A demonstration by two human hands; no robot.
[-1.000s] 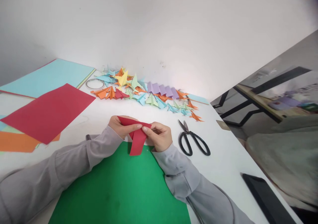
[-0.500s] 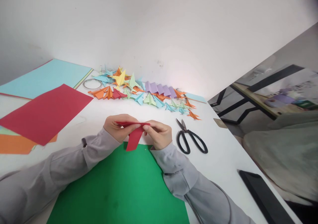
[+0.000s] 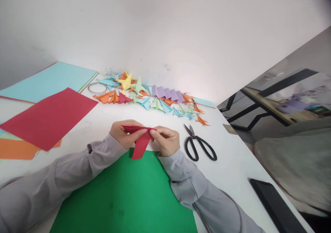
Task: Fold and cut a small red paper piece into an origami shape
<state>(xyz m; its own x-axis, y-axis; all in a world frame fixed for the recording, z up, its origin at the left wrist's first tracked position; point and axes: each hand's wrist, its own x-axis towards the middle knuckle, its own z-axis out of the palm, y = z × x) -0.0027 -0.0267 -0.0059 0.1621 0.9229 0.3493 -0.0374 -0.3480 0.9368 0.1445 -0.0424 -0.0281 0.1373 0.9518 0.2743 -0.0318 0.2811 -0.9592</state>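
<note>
A folded red paper strip is held between both hands, its lower end hanging down over the far edge of a green sheet. My left hand pinches it from the left, thumb on the near face. On the other side, my right hand grips the fold with thumb and fingers. The two thumbs are close together near the top crease. Some fingers are hidden behind the paper.
Black-handled scissors lie right of my right hand. A dark flat device is at the right edge. Folded paper pieces line the wall. Red, orange and light blue sheets lie left, near a wire ring.
Both hands keep their hold on the red strip. Its hanging end sits slightly lower, and the view has shifted a little.
</note>
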